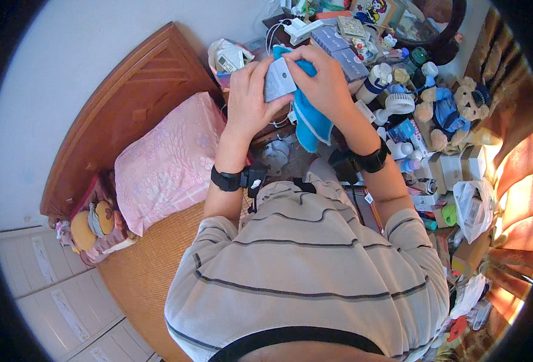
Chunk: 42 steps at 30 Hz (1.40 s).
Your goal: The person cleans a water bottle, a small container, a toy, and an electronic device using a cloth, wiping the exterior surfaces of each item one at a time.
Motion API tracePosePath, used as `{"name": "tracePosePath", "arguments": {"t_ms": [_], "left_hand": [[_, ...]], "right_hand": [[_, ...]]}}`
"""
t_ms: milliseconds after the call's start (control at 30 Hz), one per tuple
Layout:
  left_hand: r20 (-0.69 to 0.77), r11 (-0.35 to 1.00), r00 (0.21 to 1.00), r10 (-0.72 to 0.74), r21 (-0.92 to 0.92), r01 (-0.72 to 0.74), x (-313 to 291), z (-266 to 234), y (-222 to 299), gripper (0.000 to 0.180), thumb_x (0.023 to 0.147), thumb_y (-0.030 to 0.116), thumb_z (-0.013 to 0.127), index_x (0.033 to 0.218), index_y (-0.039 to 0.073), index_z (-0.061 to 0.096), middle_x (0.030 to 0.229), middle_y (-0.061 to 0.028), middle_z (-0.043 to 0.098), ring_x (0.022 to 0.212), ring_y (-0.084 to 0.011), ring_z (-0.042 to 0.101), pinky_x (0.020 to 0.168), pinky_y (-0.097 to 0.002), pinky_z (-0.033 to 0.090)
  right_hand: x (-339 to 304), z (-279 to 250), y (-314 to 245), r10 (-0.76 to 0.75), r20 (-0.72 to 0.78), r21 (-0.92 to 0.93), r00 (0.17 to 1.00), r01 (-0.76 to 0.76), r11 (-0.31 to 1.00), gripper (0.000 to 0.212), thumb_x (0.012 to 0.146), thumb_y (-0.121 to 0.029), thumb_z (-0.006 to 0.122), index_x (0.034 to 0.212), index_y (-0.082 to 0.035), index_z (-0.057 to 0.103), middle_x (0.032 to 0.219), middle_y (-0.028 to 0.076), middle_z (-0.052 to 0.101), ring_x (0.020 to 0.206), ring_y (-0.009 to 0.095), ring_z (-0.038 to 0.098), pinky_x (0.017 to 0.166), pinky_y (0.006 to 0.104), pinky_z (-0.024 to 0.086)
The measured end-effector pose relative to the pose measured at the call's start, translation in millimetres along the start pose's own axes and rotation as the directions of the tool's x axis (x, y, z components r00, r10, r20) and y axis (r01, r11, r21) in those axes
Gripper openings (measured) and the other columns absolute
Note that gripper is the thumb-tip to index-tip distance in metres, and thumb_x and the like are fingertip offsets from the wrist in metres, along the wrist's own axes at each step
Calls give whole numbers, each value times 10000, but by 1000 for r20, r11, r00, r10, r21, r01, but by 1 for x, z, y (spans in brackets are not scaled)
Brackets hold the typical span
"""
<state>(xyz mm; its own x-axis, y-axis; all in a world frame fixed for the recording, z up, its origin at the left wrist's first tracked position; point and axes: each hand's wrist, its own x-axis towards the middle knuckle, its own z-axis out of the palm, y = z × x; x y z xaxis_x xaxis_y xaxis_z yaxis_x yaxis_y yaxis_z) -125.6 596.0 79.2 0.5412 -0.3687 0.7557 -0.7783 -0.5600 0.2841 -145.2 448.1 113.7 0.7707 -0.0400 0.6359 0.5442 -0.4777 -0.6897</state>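
Note:
Between my two hands is a small flat grey-white rectangular thing (278, 82) with a dark round dot near one edge; I cannot make out its exact kind. My left hand (246, 99) is closed on it, with the fingers behind and the thumb along its lower edge. A bright blue cloth (312, 120) hangs down from my right hand (328, 83), which is closed on it. Part of the cloth lies behind the grey-white thing, and the right thumb and fingertips are at that thing's upper right edge.
A crowded tabletop holds blue-grey boxes (339, 54), a white handheld fan (399, 104), bottles and a teddy bear (450, 111). A pink pillow (170, 154) lies on the bed by its wooden headboard (137, 90). Curtains (514, 90) hang at the right.

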Motion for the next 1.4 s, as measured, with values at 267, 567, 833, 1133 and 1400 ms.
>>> {"name": "tracePosePath", "arguments": {"t_ms": [267,567,833,1133,1400], "left_hand": [[-45,973,997,-70,-223,58,0,-6,-16,677,545,242,727,1134,65,445,1015,-130,451,956,-287,415,835,-362,343],[-69,979,993,100,-169,-111,3,-3,7,765,471,387,740,1099,40,477,991,-99,502,921,-259,446,815,-358,361],[-173,955,983,-62,-297,8,6,5,-2,717,538,353,730,1115,27,457,999,-115,479,927,-262,449,820,-338,361],[193,184,925,-327,-947,263,0,21,19,696,786,535,427,1208,-7,321,1164,-113,417,1038,-177,423,884,-297,337],[300,99,838,-456,-918,383,-1,31,40,667,802,587,291,1133,19,405,1061,-89,494,956,-188,490,828,-310,388]], "right_hand": [[-19,-13,-7,-99,268,77,958,81,994,115,736,-133,584,749,-25,545,750,102,539,676,245,529,612,291,429],[-12,-17,-13,-71,-56,-178,996,60,982,107,713,-131,595,728,-35,549,729,100,547,659,271,541,563,322,431],[-22,-16,-21,-95,10,-120,995,95,988,95,718,-114,592,732,-29,552,709,100,534,643,262,531,572,314,434],[-34,-7,-18,-211,-80,-42,974,208,977,116,715,-99,609,792,-33,554,724,102,532,661,251,532,593,307,435],[-36,-1,-13,-222,-236,-178,946,183,967,140,707,-89,604,825,-51,539,741,99,527,662,256,534,574,303,436]]}}
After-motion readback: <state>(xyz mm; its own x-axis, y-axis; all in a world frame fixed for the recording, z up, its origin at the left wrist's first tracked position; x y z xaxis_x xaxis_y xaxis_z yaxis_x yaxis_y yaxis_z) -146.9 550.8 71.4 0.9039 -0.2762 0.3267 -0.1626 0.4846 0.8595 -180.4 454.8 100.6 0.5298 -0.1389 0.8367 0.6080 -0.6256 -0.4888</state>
